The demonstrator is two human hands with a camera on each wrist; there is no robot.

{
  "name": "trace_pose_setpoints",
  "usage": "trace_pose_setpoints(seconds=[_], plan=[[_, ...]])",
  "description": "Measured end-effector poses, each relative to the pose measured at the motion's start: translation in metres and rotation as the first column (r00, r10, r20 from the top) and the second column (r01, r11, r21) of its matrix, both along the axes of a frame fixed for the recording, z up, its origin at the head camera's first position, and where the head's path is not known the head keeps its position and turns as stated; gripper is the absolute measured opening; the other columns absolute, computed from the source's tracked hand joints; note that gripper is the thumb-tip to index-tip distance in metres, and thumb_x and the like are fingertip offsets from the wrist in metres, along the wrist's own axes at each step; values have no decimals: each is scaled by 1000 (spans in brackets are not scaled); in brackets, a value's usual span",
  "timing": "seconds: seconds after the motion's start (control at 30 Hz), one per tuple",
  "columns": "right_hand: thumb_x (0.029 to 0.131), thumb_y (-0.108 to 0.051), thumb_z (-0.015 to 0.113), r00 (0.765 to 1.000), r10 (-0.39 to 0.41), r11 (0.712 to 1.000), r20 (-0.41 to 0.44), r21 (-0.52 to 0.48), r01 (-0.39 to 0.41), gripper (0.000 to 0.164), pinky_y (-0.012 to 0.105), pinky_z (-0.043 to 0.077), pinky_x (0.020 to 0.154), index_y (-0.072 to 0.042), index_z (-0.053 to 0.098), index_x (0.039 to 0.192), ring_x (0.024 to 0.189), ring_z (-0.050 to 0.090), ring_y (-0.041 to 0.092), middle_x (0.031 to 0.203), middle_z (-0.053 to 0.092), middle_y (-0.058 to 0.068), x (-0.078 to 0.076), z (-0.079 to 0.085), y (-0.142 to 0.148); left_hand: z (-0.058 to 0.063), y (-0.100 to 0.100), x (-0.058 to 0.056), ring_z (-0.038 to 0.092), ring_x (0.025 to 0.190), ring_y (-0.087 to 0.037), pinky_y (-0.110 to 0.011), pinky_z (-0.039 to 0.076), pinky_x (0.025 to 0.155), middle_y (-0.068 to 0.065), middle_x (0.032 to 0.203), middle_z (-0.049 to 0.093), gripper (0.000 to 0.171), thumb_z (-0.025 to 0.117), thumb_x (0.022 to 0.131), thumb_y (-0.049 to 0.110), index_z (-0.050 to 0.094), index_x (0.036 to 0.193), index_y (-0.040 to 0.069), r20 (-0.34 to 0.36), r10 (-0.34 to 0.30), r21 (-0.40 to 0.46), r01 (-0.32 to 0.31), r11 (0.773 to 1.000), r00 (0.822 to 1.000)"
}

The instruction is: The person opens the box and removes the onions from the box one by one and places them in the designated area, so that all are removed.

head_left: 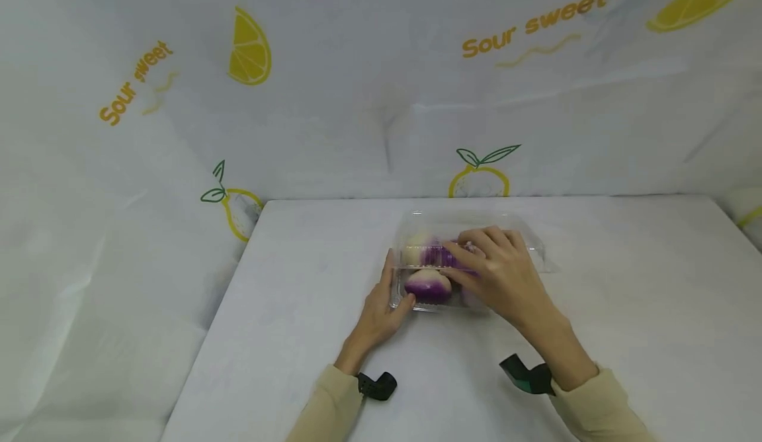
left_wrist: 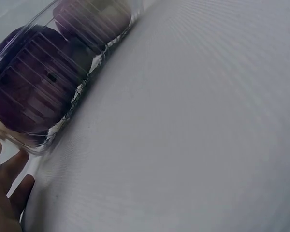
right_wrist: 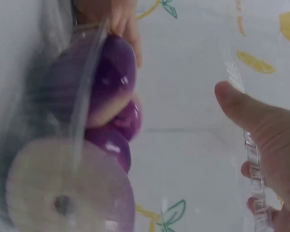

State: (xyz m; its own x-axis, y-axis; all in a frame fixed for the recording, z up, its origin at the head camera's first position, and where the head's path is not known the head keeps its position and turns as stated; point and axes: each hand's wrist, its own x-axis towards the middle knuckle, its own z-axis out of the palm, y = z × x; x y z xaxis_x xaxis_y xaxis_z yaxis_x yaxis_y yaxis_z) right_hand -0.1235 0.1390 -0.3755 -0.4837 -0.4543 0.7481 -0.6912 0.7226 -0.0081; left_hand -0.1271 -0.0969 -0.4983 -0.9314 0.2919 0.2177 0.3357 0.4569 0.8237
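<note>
Several purple-and-white turnips (head_left: 427, 286) lie inside a clear plastic clamshell box (head_left: 437, 309). Its lid (head_left: 431, 217) is part way raised, tilted over the turnips at the back. My left hand (head_left: 381, 309) holds the box's near left corner, the thumb at the front rim and the fingers along the side wall. Purple turnips show through the ribbed wall in the left wrist view. With the thumb inside and fingertips outside, my right hand (right_wrist: 280, 150) pinches the lid's ribbed edge. A gap lies between that edge and the turnips in the right wrist view.
The box stands on a white table (head_left: 643, 336), right of its middle line and towards the back edge. Behind rises a white cloth (head_left: 357, 98) printed with lemons and lettering. Dark bands (head_left: 378, 386) are on both wrists, by the sleeves.
</note>
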Motion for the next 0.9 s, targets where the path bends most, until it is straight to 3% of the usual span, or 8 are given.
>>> trace_pose_setpoints(seconds=[0.1,0.2,0.33,0.57,0.73,0.9], plan=[[74,-29,87,996,-59,998,60,10,59,42,47,45,77,-9,76,110,93,61,35,101,70,12,3,-5,-4,-2,0,-1,28,156,-33,-59,29,122,-13,170,24,90,58,96,36,4,166,19,-7,-11,5,11,1000,1000],[75,-30,86,993,-79,997,93,-8,80,46,48,44,79,-8,73,113,97,59,37,105,68,14,4,-9,-7,-2,0,-1,26,157,-30,-57,29,122,-10,171,24,88,58,96,37,7,166,22,-33,-15,9,16,1000,999],[77,-30,83,994,-65,997,90,-26,68,45,48,42,79,-7,72,114,97,57,37,105,67,15,2,-11,-10,-4,-2,-2,28,156,-29,-57,31,122,-8,171,25,89,60,95,39,7,166,24,-60,-7,-1,7,1000,998],[78,-31,81,997,-41,998,71,-40,44,44,48,41,79,-8,74,115,97,57,37,104,66,14,1,-10,-10,-3,-3,-4,29,155,-34,-56,42,115,-10,174,12,96,62,95,45,2,166,18,-71,-2,18,4,1000,997],[75,-30,85,995,-37,998,94,-42,41,46,48,40,78,-8,74,114,97,55,37,104,66,14,2,-7,-10,-2,-4,-4,39,150,-33,-57,45,111,-6,174,12,104,64,90,59,2,166,25,-46,9,15,-8,1000,999],[75,-30,85,993,-33,998,109,-45,38,46,47,40,78,-9,74,115,97,54,37,103,65,15,3,-6,-10,-2,-4,-5,38,151,-30,-55,46,110,-2,174,15,108,66,85,63,2,166,29,-47,4,0,-4,1000,999]])
